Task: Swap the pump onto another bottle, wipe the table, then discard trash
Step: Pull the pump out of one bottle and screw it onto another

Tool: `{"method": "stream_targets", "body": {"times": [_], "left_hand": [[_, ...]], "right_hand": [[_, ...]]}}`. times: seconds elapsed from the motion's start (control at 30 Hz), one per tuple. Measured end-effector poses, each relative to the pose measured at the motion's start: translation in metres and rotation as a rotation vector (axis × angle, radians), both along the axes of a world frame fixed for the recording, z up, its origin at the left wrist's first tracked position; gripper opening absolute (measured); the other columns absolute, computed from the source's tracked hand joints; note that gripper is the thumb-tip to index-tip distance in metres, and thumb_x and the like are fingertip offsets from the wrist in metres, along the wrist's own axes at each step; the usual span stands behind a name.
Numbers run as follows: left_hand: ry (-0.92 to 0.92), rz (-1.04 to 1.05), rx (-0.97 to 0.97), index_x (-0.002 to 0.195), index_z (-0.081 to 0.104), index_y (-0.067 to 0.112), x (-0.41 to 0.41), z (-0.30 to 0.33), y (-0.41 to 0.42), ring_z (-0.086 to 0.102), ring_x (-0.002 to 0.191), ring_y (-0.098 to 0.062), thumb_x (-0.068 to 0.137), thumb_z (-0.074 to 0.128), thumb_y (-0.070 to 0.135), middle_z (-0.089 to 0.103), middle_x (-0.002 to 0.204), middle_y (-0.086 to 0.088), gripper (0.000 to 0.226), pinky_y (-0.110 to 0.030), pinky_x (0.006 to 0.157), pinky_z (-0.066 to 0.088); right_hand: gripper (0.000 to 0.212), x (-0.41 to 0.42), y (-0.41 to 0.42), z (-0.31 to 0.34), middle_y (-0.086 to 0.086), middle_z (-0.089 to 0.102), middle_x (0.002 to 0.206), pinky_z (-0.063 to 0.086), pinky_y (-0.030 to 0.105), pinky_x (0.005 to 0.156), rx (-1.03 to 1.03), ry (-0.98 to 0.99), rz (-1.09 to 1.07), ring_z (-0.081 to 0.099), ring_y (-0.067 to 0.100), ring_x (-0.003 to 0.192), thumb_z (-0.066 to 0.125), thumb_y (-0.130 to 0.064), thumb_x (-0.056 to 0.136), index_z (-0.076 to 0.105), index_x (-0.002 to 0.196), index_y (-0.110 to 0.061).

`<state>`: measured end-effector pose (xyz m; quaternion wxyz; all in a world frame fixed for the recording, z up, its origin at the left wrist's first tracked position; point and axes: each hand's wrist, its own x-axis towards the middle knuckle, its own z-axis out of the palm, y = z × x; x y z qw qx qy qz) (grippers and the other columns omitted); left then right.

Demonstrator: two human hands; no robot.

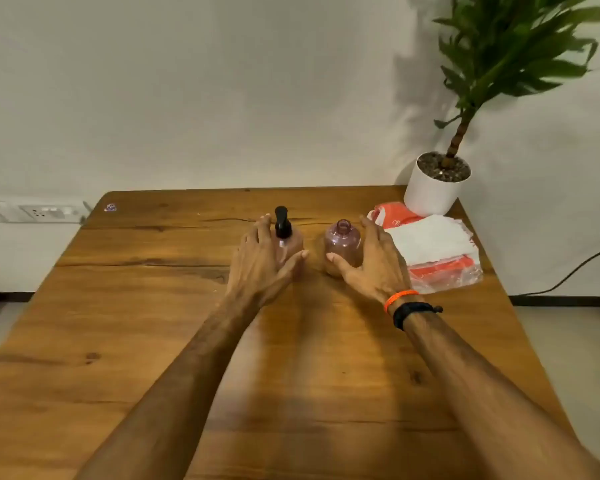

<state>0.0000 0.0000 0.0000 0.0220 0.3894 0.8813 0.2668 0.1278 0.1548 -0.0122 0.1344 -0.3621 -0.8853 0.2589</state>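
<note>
Both forearms reach over the surface (153,341): left hand (262,261) cups the pump bottle (288,245), right hand (374,265) cups the open-necked bottle (342,245), tissues (433,237) just beyond it.

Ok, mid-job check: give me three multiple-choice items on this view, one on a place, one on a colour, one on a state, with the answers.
1. Where is the potted plant?
A. far right corner of the table
B. near left corner
C. on the floor

2. What colour is the pump?
A. white
B. black
C. orange

3. What state is the neck of the bottle by the right hand?
A. capped
B. fitted with a pump
C. open

Answers:
1 A, its white pot stands at the far right corner beside the tissue pack.
2 B, it shows black on the bottle at the left hand.
3 C, its bare rim shows with nothing on it.
</note>
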Motion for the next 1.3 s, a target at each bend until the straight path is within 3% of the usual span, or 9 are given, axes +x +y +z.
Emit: {"method": "stream_targets", "body": {"times": [0.17,0.27,0.37,0.53,0.77,0.93,1.2,1.3], "left_hand": [[-0.063,0.021,0.211,0.145,0.030,0.010,-0.007,-0.035,0.015,0.049,0.124,-0.023,0.081,0.065,0.055,0.049,0.139,-0.011,0.086,-0.032,0.100,0.041],[-0.037,0.049,0.320,0.143,0.034,0.009,-0.008,-0.051,0.018,0.051,0.120,-0.021,0.078,0.073,0.046,0.052,0.137,-0.009,0.085,-0.025,0.095,0.040],[-0.028,0.066,0.360,0.142,0.034,0.007,-0.010,-0.061,0.018,0.054,0.117,-0.023,0.076,0.076,0.044,0.053,0.136,-0.011,0.087,-0.027,0.094,0.045],[-0.048,0.049,0.387,0.140,0.033,0.011,-0.011,-0.065,0.011,0.057,0.112,-0.022,0.075,0.074,0.046,0.056,0.131,-0.008,0.085,-0.042,0.094,0.053],[-0.042,0.102,0.410,0.140,0.034,0.016,0.006,-0.070,-0.019,0.053,0.101,-0.010,0.071,0.076,0.049,0.058,0.129,-0.004,0.087,-0.027,0.086,0.047],[-0.065,0.115,0.396,0.143,0.032,0.013,0.017,-0.068,-0.040,0.056,0.114,-0.020,0.074,0.076,0.047,0.055,0.134,-0.008,0.089,-0.042,0.098,0.051],[-0.112,0.110,0.400,0.142,0.033,0.014,0.022,-0.068,-0.049,0.056,0.118,-0.023,0.073,0.077,0.045,0.055,0.136,-0.008,0.087,-0.045,0.100,0.050],[-0.136,0.111,0.431,0.139,0.036,0.015,0.023,-0.073,-0.049,0.056,0.118,-0.022,0.074,0.077,0.045,0.055,0.134,-0.007,0.082,-0.044,0.101,0.049]], "right_hand": [[0.087,-0.016,0.009,-0.031,0.003,0.046,0.145,0.042,0.040,0.106,-0.001,0.167,-0.020,0.046,0.025,0.131,0.071,-0.061,0.072,0.033,0.141,-0.023],[0.080,-0.019,0.009,-0.045,-0.001,0.055,0.134,0.045,0.031,0.096,0.022,0.260,-0.026,0.053,0.022,0.121,0.073,-0.061,0.070,0.039,0.133,-0.026],[0.078,-0.020,0.012,-0.053,-0.003,0.059,0.128,0.041,0.025,0.088,0.044,0.335,-0.052,0.056,0.018,0.113,0.074,-0.061,0.068,0.042,0.130,-0.026],[0.077,-0.015,0.010,-0.054,-0.003,0.061,0.124,0.044,0.025,0.084,0.066,0.384,-0.051,0.050,0.009,0.101,0.076,-0.060,0.066,0.046,0.128,-0.025],[0.081,0.010,-0.006,-0.054,0.000,0.061,0.128,0.049,0.034,0.089,0.078,0.359,-0.063,0.059,0.023,0.113,0.074,-0.063,0.066,0.043,0.131,-0.025],[0.083,0.027,-0.020,-0.051,0.001,0.062,0.127,0.052,0.039,0.092,0.091,0.352,-0.066,0.060,0.024,0.113,0.073,-0.066,0.064,0.044,0.130,-0.025],[0.094,0.034,-0.025,-0.044,0.002,0.056,0.135,0.048,0.037,0.097,0.049,0.321,-0.036,0.056,0.024,0.121,0.073,-0.071,0.062,0.039,0.135,-0.023],[0.091,0.035,-0.031,-0.032,0.001,0.056,0.133,0.051,0.040,0.097,0.128,0.409,-0.051,0.055,0.021,0.120,0.072,-0.070,0.064,0.041,0.134,-0.021]]}}
